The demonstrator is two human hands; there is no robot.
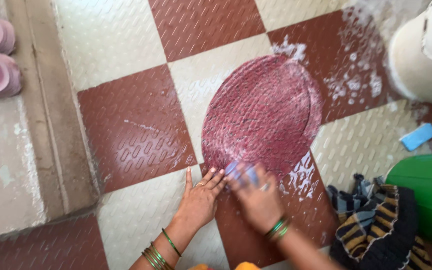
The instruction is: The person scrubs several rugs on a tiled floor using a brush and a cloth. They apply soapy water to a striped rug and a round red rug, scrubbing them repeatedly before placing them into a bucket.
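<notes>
At the red mat's (263, 112) near edge, right hand (258, 197) grips a blurred blue brush (241, 172).

Round maroon mat (263, 112) soapy on the checkered tile floor (136, 130), left hand (199, 200) flat at its near edge, right hand (256, 197) beside it gripping a blurred blue-white scrubber (240, 171), striped cloth (376, 220) right of mat, blue soap bar (419, 136) farther right
</notes>
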